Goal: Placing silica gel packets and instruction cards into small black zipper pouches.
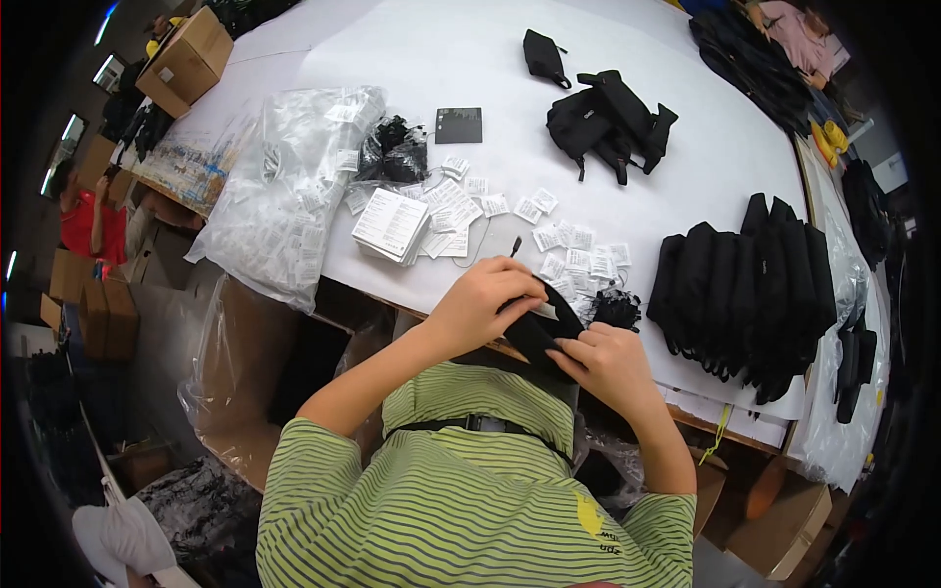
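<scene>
The scene is filled mostly by a white-covered counter (392, 54). On its left side a large clear plastic bag (279, 196) of white labels is laid, reaching the near edge. On the right, black pouches (740, 294) are lined up in a close row. Farther back, a smaller heap of black pouches (608, 118) is piled loosely. At the near edge, in front of the waist, a black pouch (534, 336) is gripped by both hands: its upper side is held in the curled fingers of the left hand (490, 299), its right side is pinched by the right hand (610, 363), and something white can be seen in it. A stack of white cards (390, 223) is placed left of the hands. Beyond it a black card (459, 125) is laid flat. Small white tags (578, 262) are scattered just beyond the held pouch.
</scene>
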Motion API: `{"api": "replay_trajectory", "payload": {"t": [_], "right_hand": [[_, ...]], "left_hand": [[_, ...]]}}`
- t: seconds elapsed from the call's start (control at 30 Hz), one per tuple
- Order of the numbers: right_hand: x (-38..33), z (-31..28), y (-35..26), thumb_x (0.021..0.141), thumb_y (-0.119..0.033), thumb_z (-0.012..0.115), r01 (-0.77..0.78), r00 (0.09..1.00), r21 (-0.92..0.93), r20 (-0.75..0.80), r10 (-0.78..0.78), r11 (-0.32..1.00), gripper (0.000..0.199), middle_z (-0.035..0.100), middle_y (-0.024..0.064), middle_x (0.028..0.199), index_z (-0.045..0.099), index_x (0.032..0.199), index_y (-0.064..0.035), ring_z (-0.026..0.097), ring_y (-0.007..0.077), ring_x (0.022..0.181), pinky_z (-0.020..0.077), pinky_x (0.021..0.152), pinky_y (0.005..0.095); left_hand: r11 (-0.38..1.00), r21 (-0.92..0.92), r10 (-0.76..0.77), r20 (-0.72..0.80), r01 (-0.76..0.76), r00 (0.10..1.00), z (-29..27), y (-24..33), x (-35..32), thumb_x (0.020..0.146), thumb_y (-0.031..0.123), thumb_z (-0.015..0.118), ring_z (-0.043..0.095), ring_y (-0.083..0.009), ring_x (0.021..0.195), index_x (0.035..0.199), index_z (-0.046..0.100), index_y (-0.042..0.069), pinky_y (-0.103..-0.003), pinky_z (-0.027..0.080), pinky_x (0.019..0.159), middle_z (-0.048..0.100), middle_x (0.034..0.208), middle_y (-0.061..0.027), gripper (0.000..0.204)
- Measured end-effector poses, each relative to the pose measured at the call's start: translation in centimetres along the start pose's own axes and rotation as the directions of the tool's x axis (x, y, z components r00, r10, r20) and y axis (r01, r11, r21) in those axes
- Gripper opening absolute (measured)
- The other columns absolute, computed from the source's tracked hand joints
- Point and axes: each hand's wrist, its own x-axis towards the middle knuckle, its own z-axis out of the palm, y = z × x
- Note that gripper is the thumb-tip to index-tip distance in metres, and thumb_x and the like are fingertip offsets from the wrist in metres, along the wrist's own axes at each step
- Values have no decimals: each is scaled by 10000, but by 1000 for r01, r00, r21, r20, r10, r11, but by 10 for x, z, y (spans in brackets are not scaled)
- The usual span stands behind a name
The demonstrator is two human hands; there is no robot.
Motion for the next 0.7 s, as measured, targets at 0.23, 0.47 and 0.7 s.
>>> {"api": "replay_trajectory", "payload": {"t": [0.23,0.47,0.7], "right_hand": [[17,-1,-7,709,-152,746,-16,983,-1,-182,15,1000,130,511,15,556,685,781,-63,510,164,517,410,447,291],[30,17,-19,738,-131,738,-113,909,153,-384,164,982,146,505,48,548,692,846,-43,457,169,478,367,436,295],[14,54,-38,960,-132,472,-238,503,894,-221,835,380,194,389,-82,582,629,971,-19,254,0,492,195,436,199]], "left_hand": [[828,-553,-450,-548,99,705,10,-12,-11,772,245,747,361,-244,1241,1224,485,33,-401,272,1043,413,1332,-102,565],[-9,-1000,-739,-1,-12,674,39,2,-17,796,81,712,604,-166,934,1127,541,35,-296,497,818,615,1035,-45,375],[11,-997,-782,-55,-75,621,28,9,-8,782,41,709,600,-163,945,1090,566,26,-296,494,824,624,1023,-50,340]]}}
